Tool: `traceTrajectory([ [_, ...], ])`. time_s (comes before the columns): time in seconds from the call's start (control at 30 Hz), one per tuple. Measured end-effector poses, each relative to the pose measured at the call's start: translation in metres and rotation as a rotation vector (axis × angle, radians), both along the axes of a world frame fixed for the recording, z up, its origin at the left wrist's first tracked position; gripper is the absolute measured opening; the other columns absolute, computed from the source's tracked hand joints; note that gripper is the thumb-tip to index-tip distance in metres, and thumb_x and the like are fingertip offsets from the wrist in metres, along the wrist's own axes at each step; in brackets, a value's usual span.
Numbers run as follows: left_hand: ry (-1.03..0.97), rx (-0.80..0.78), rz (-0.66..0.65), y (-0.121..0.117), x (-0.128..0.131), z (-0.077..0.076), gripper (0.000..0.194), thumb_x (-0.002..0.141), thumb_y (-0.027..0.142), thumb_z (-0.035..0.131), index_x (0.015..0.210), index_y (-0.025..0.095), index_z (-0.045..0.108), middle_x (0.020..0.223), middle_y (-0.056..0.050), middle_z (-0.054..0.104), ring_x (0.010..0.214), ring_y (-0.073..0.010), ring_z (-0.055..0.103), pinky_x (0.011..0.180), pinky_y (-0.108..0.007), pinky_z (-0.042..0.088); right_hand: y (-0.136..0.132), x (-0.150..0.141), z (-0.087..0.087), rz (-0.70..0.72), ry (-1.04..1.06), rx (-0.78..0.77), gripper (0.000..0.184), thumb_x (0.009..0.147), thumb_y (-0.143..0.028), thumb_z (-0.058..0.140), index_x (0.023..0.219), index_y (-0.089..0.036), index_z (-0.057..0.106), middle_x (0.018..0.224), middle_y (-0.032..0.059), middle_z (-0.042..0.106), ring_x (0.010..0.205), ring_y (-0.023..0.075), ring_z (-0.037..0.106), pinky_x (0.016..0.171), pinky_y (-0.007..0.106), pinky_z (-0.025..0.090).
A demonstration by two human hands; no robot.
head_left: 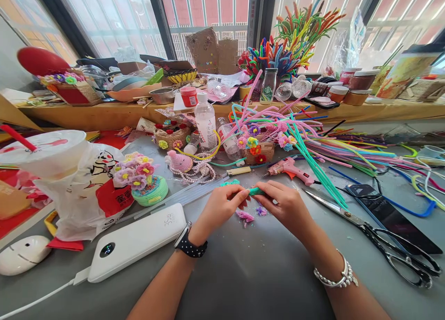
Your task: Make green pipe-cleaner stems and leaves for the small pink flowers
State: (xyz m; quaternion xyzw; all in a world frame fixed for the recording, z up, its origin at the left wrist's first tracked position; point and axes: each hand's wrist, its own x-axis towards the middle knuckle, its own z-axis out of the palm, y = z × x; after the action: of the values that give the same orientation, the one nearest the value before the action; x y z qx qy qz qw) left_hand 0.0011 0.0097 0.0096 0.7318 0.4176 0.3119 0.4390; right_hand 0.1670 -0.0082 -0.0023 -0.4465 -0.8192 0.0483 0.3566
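Observation:
Above the middle of the grey table, my left hand and my right hand pinch a short green pipe cleaner piece between them. Its ends are hidden by my fingers. Another bit of green fuzzy stem shows just behind my left hand. Below the hands lie a pink fuzzy scrap and a purple scrap. A pink glue gun rests beyond my right hand, with large scissors to its right. Clear glue sticks lie left of my left hand.
At left stand a white power bank, a bagged drink cup, a mouse and a green flower-topped ornament. Long pipe cleaners spread across the back right, near a phone. Bottles and flower baskets stand behind.

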Motion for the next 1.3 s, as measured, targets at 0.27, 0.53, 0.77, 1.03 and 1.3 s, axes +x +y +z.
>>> traceTrajectory([
  [0.27, 0.03, 0.321, 0.112, 0.0, -0.002, -0.004, 0.014, 0.073, 0.028, 0.054, 0.078, 0.017, 0.062, 0.073, -0.001, 0.064, 0.067, -0.0116, 0.056, 0.062, -0.019, 0.041, -0.001, -0.001, 0.004, 0.063, 0.137, -0.121, 0.014, 0.077, -0.023, 0.053, 0.089, -0.017, 0.057, 0.07, 0.0019, 0.057, 0.059, 0.0125, 0.052, 0.056, 0.022, 0.04],
  [0.53, 0.039, 0.43, 0.197, -0.006, 0.003, -0.004, 0.009, 0.073, 0.021, 0.054, 0.076, 0.017, 0.062, 0.068, 0.0, 0.063, 0.064, -0.0107, 0.057, 0.061, -0.02, 0.042, 0.0, -0.001, 0.005, 0.082, 0.232, -0.179, 0.017, 0.078, -0.013, 0.048, 0.089, -0.017, 0.059, 0.07, 0.0013, 0.059, 0.06, 0.0112, 0.054, 0.057, 0.02, 0.041],
  [0.77, 0.024, 0.593, 0.31, -0.01, 0.009, -0.008, 0.009, 0.074, 0.02, 0.053, 0.075, 0.016, 0.061, 0.068, -0.002, 0.061, 0.064, -0.0118, 0.055, 0.061, -0.022, 0.042, -0.003, -0.009, 0.003, -0.027, 0.356, -0.179, 0.016, 0.08, -0.016, 0.046, 0.084, -0.019, 0.061, 0.063, 0.0, 0.058, 0.055, 0.0109, 0.054, 0.053, 0.02, 0.042],
  [1.03, 0.18, 0.598, 0.164, -0.005, 0.004, -0.01, 0.018, 0.079, 0.019, 0.045, 0.09, 0.018, 0.06, 0.079, -0.005, 0.061, 0.073, -0.0146, 0.055, 0.066, -0.025, 0.042, -0.001, -0.003, 0.003, 0.007, 0.253, -0.121, 0.017, 0.081, -0.018, 0.045, 0.088, -0.019, 0.06, 0.069, 0.0022, 0.059, 0.059, 0.0128, 0.054, 0.057, 0.023, 0.041],
  [1.3, 0.217, 0.637, 0.275, -0.013, 0.011, -0.012, 0.018, 0.079, 0.022, 0.044, 0.082, 0.018, 0.062, 0.073, -0.004, 0.061, 0.068, -0.0142, 0.055, 0.064, -0.024, 0.042, -0.003, -0.007, 0.002, -0.045, 0.231, -0.051, 0.016, 0.081, -0.018, 0.044, 0.087, -0.018, 0.059, 0.077, 0.0045, 0.062, 0.064, 0.0148, 0.056, 0.06, 0.025, 0.043],
])
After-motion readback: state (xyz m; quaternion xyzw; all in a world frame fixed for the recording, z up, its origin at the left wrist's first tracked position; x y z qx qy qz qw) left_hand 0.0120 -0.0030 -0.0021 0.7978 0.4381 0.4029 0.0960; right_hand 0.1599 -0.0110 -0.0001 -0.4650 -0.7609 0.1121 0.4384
